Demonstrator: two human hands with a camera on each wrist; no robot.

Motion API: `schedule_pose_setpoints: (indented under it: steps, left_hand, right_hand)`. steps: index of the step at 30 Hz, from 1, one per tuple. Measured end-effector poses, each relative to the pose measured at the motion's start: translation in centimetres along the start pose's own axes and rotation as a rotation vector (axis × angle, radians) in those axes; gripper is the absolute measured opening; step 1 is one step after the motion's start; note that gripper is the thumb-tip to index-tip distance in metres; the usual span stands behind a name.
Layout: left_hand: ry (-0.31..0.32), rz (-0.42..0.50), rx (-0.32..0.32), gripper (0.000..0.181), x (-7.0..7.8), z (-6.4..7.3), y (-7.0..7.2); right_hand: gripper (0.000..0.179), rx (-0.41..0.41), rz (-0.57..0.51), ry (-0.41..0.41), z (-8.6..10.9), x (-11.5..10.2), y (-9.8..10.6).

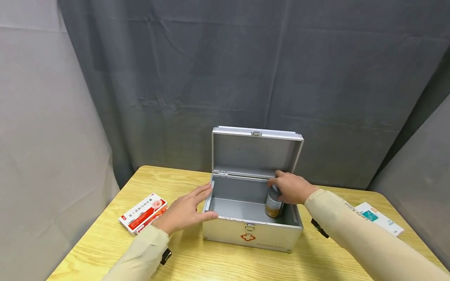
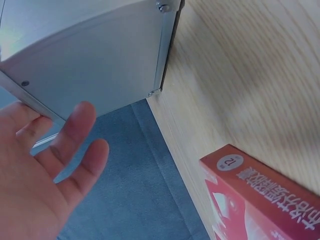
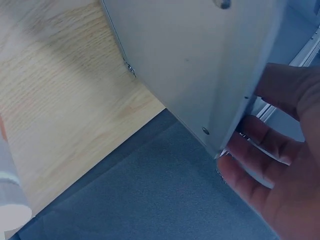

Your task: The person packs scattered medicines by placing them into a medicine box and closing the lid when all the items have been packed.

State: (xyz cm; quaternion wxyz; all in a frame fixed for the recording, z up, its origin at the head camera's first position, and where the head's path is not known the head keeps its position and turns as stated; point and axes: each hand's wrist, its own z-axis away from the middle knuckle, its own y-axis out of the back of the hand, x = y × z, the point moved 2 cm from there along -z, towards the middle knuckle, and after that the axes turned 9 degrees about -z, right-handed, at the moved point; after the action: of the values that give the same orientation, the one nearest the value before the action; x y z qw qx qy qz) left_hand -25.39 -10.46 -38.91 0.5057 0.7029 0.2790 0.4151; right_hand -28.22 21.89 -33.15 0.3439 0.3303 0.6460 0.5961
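A silver metal first-aid case (image 1: pixel 228 235) with a red cross on its front stands on the table, its lid (image 1: pixel 254 154) raised. Inside, by the right wall, is a grey-capped bottle (image 1: pixel 272 206) with a white and yellowish label. My right hand (image 1: pixel 291 188) reaches over the right wall and holds that bottle by its top, hiding part of the cap. In the right wrist view the bottle is out of sight behind the case wall. My left hand (image 1: pixel 186 212) has its fingers spread at the case's left rim, holding nothing.
Red and white medicine boxes (image 1: pixel 145 210) lie on the wooden table (image 1: pixel 190 265) left of the case. To the right, a white and green box (image 1: pixel 381 219) lies partly behind my right sleeve. A white cylindrical thing (image 3: pixel 12 200) shows at the right wrist view's edge. Grey curtain (image 1: pixel 197 78) hangs behind.
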Motion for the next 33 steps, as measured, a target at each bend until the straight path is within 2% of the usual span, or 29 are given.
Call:
schedule_pose_setpoints:
  steps: [5,10,15,18,20,23,26,33]
  left_hand:
    - [-0.013,0.002,0.000,0.087,0.2,-0.1,-0.2]
    - [-0.008,0.002,-0.001,0.087,0.1,0.3,0.1]
    - [0.020,0.000,0.017,0.086,-0.5,0.9,0.4]
    - [0.015,-0.003,0.028,0.086,-0.8,0.9,0.4]
    - [0.007,-0.009,0.037,0.087,-0.9,1.0,0.3]
    - [0.018,-0.008,0.031,0.087,-1.2,1.1,0.2]
    - [0.031,-0.002,0.023,0.087,-1.4,1.1,-0.1]
    - [0.022,-0.004,0.029,0.087,-1.6,0.6,-0.2]
  right_hand:
    - [0.041,-0.003,0.018,-0.062,0.4,0.2,-0.1]
    - [0.045,-0.028,-0.073,-0.067,1.0,0.1,1.3]
    - [0.039,0.095,-0.139,-0.029,2.8,1.0,4.3]
    - [0.034,0.162,-0.143,-0.072,4.7,2.5,5.4]
    - [0.031,0.174,-0.149,-0.113,6.2,3.8,5.5]
    - [0.031,0.139,-0.167,-0.179,8.1,5.6,4.5]
    - [0.034,0.070,-0.202,-0.236,9.3,7.3,3.1]
    - [0.042,-0.032,-0.260,-0.325,10.3,9.9,1.3]
